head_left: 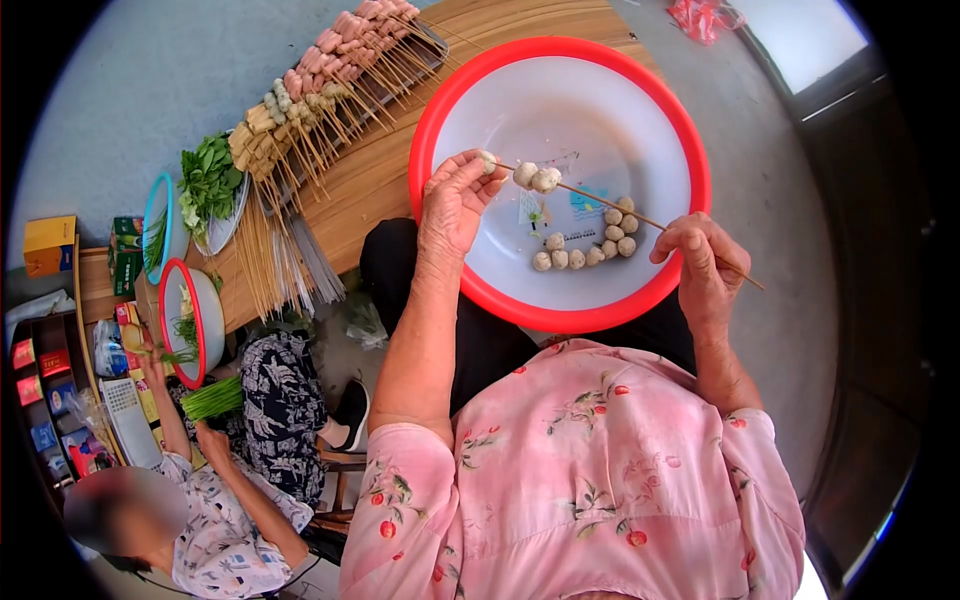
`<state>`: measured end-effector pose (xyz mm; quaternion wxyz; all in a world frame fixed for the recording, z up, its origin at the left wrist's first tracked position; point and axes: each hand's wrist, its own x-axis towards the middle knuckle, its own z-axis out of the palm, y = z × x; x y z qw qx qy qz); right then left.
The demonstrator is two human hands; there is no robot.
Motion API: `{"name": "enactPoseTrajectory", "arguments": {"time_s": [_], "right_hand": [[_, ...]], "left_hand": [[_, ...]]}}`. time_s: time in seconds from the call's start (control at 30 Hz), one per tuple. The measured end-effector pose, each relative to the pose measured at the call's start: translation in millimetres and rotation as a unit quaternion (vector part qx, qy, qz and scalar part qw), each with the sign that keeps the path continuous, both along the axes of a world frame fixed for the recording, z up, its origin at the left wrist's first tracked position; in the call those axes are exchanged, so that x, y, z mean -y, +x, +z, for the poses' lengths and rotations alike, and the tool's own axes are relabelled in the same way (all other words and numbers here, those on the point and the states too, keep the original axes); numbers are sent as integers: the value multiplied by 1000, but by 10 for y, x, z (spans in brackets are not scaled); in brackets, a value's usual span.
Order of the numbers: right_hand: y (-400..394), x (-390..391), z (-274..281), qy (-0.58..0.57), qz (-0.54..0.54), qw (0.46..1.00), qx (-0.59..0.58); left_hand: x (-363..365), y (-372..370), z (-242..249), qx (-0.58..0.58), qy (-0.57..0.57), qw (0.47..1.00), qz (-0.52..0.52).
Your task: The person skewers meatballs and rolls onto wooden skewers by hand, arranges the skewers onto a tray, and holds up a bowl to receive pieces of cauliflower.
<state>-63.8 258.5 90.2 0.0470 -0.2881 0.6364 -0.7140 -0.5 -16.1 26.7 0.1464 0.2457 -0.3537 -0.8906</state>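
Landmark: red-rimmed basin (570, 320). You are holding a skewer (585, 195) above the basin, with 2 balls (545, 179) sitting together on it. Your left hand (456, 200) is pinching 1 more ball (487, 162) at the skewer's end, over the basin's left side; your right hand (708, 265) is pinching the shaft beside the basin's right rim. Loose balls (577, 260) are lying on the basin's floor. Judgement: you are probably handling a light, stiff stick, snappable if bending, and soft, slippery balls, splitting if squeezed; gripping the bare shaft and cupping each ball's sides is seeming safest.
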Motion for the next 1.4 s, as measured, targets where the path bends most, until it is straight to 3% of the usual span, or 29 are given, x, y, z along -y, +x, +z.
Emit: {"name": "enactPoseTrajectory", "arguments": {"time_s": [0.2,0.5,0.7,1.0,1.4], "right_hand": [[7,-5,34,33,7,998,-50],[-1,25,47,44,17,999,-8],[-19,42,-60,-8,24,998,64],[-9,54,-123,-3,30,1000,3],[16,110,-163,28,39,999,-15]], "left_hand": [[21,5,-51,15,-13,1000,-10],[37,23,-65,24,2,999,-39],[46,18,-110,5,28,998,-61],[12,49,-23,-36,68,997,-32],[46,61,-127,21,24,997,-66]]}}
